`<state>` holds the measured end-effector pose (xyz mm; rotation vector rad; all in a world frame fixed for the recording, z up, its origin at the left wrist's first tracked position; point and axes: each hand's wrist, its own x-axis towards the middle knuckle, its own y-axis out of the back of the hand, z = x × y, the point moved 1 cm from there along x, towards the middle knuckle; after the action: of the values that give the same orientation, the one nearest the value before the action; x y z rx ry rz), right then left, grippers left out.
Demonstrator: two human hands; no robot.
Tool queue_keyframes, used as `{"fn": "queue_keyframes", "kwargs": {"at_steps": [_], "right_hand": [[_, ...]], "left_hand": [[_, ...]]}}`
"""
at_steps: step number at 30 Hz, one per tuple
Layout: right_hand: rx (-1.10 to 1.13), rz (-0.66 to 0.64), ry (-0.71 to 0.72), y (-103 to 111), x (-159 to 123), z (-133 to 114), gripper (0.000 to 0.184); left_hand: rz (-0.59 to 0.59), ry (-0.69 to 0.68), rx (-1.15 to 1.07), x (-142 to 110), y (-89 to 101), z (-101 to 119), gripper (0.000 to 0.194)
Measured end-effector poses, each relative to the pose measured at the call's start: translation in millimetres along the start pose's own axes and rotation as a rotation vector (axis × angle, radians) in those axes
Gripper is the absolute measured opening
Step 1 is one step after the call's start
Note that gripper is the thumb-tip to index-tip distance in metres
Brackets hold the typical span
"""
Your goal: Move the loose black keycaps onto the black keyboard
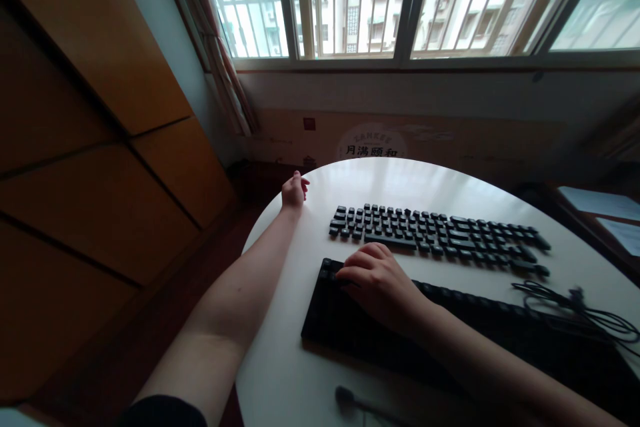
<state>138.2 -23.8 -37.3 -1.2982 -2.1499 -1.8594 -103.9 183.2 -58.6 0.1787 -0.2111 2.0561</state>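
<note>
A black keyboard lies across the white round table, its middle dark and seemingly without keycaps. A few keycaps sit at its upper left corner. Over that corner is my right hand, fingers bent and pressed together with the fingertips down at the keys; whatever they pinch is hidden. Behind the keyboard, many loose black keycaps are laid out in rows like a keyboard's layout. My left hand rests by the table's far left edge, fingers curled in, with nothing visible in it.
A coiled black cable lies at the table's right. Near the front edge is a dark brush-like tool, blurred. Wooden cabinets stand left, a barred window is ahead, and papers lie on a dark surface at right.
</note>
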Motion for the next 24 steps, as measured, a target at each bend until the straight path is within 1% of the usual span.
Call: {"fn": "queue_keyframes", "kwargs": {"at_steps": [2, 5, 9, 14, 17, 20, 23, 24], "right_hand": [[0.018, -0.018, -0.018, 0.1, -0.3, -0.2, 0.017], [0.031, -0.005, -0.070, -0.1, -0.1, -0.3, 0.026], [0.021, 0.010, -0.101, -1.4, 0.8, -1.1, 0.015], [0.037, 0.034, -0.127, -4.1, 0.7, -0.8, 0.012], [0.048, 0.018, -0.118, -4.5, 0.6, 0.2, 0.011], [0.016, 0.002, -0.082, -2.1, 1.7, -1.2, 0.005], [-0.053, 0.014, -0.055, 1.9, 3.0, -4.7, 0.017], [-0.065, 0.013, -0.056, 3.1, 3.2, -5.8, 0.018]], "left_hand": [[-0.013, -0.004, 0.019, -0.9, 0.0, -1.5, 0.051], [-0.035, -0.014, 0.044, -2.1, -0.6, -3.0, 0.051], [-0.059, -0.026, 0.072, -2.8, -1.7, -3.4, 0.050], [-0.064, -0.032, 0.093, -2.8, -1.9, -3.2, 0.050], [-0.065, -0.034, 0.098, -2.7, -1.8, -3.4, 0.050], [-0.066, -0.035, 0.101, -2.4, -1.8, -4.0, 0.050], [-0.067, -0.036, 0.097, -2.0, -2.0, -4.5, 0.050], [-0.066, -0.035, 0.095, -2.0, -2.0, -4.5, 0.050]]}}
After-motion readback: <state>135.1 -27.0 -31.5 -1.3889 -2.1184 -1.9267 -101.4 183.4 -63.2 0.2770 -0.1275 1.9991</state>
